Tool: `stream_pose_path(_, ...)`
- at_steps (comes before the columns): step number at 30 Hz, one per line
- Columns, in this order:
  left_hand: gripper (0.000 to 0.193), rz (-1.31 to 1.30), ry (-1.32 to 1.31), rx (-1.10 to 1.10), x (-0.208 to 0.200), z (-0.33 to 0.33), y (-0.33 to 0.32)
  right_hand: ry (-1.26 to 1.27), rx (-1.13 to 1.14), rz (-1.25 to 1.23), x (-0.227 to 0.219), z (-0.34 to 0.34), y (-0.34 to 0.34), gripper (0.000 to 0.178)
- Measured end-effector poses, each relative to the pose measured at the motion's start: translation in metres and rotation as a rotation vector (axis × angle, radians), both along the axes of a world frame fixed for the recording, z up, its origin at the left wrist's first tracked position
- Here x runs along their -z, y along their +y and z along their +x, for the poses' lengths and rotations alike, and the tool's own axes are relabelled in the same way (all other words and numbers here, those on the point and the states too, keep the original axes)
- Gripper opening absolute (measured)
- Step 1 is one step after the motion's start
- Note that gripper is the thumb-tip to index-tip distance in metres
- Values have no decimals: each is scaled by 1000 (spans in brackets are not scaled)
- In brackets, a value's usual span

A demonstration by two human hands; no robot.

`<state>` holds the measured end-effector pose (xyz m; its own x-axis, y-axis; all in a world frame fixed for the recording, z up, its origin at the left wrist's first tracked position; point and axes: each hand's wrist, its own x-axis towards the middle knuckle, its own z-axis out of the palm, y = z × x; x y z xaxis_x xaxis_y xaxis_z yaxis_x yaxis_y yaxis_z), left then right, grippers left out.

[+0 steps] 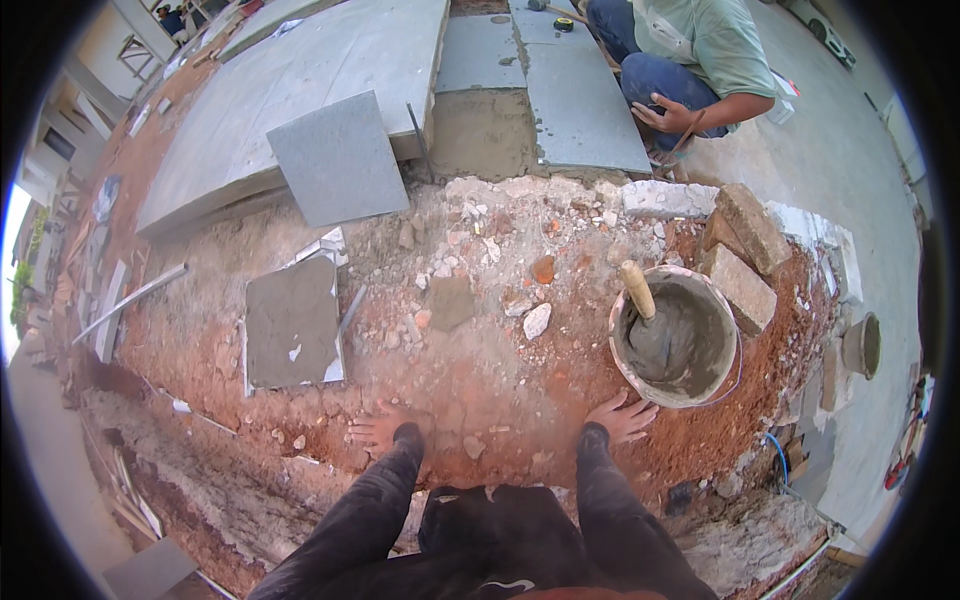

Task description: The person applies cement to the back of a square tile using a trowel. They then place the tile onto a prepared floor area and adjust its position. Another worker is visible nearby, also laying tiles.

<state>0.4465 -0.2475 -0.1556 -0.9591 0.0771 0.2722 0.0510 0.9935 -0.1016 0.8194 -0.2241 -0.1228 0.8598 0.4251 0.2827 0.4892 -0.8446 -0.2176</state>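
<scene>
My left hand (381, 428) lies on the red dirt with its fingers spread, holding nothing. Past it is a square tile coated with grey mortar (293, 325). My right hand (621, 417) also rests on the dirt, fingers apart and empty, just below the rim of a bucket (622, 372) of wet mortar. A tool with a wooden handle (637, 288) stands in that bucket; its lower end is sunk in the mortar. Farther off, a bare grey tile (338, 160) leans against the edge of a raised slab (290, 85).
A co-worker (690, 70) squats at the far right beside laid grey tiles (580, 105) and a patch of wet mortar (485, 130). Several bricks (740, 285) lie behind the bucket. A tape measure (564, 25) sits on the tiles. Rubble and stones (537, 320) cover the middle ground.
</scene>
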Motion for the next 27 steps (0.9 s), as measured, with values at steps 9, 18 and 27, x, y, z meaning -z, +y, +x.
stream_pose_path(9,79,22,-77,-17,-14,5,0,-21,14,-9,3,-1,0,61)
stream_pose_path(18,78,39,-45,-17,-20,9,3,-24,18,-17,9,3,0,62)
stream_pose_path(27,79,4,-14,-24,-16,8,3,-10,18,-30,6,3,0,62)
